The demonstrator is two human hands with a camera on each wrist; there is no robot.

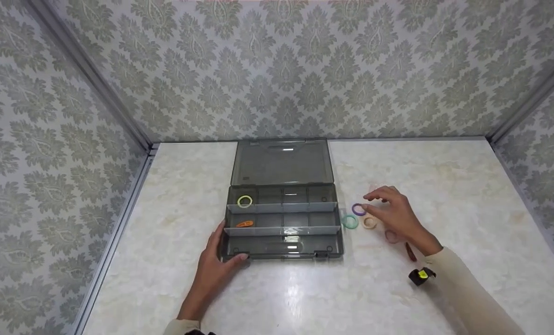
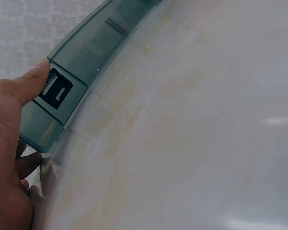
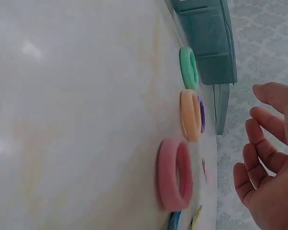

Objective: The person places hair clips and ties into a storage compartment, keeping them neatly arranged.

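A dark translucent compartment box (image 1: 281, 244) stands with its lid (image 1: 281, 163) folded back. At its front left corner my left hand (image 1: 214, 263) grips it, thumb on the front wall, fingers along the side. A yellow hair tie (image 1: 245, 201) lies in the back row at left, and an orange hair clip (image 1: 245, 224) in the middle row. Right of the box, my right hand (image 1: 395, 213) hovers with bent fingers, thumb and forefinger apart, holding nothing. Its thumb overlaps a purple hair tie (image 1: 359, 209) in the head view. Close by are green (image 1: 350, 222), peach (image 1: 369, 223) and pink hair ties (image 3: 175, 175).
A brown curved piece (image 1: 411, 252) lies beneath the right wrist, with a black device bearing a yellow patch (image 1: 421, 275) by the sleeve. In the right wrist view, small blue (image 3: 174, 220) and yellow pieces (image 3: 196, 218) lie past the pink tie. Patterned walls (image 1: 286, 70) enclose the table.
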